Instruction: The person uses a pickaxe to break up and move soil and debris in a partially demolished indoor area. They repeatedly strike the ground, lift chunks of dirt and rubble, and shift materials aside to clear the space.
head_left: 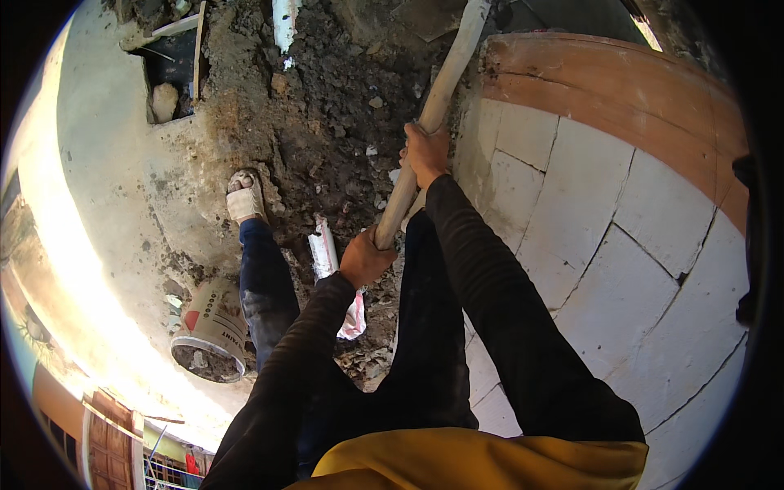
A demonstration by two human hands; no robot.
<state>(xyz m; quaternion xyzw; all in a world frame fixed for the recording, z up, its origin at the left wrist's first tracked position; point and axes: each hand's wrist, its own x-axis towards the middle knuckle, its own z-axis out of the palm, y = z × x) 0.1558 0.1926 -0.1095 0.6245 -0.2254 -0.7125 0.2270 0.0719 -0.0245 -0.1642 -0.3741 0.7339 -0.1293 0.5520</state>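
Note:
Both of my hands grip a long, pale wooden tool handle (pixel 449 82) that slants from between my legs up to the top edge. Its working end is out of sight. My left hand (pixel 367 259) wraps around the lower end, and my right hand (pixel 427 153) is closed around the shaft farther up. Beneath the handle lies a strip of dark, broken, damp soil (pixel 343 122). Close to my left hand, a white pipe (pixel 323 247) lies in the dirt, with a crumpled white and red wrapper (pixel 353 318) below it.
A block wall (pixel 588 188) with an orange-brown band rises along the right. At left, a white bucket (pixel 214 318) lies tipped beside my leg. A square pit (pixel 173 73) opens in the concrete at upper left. Another white pipe (pixel 285 24) shows at the top.

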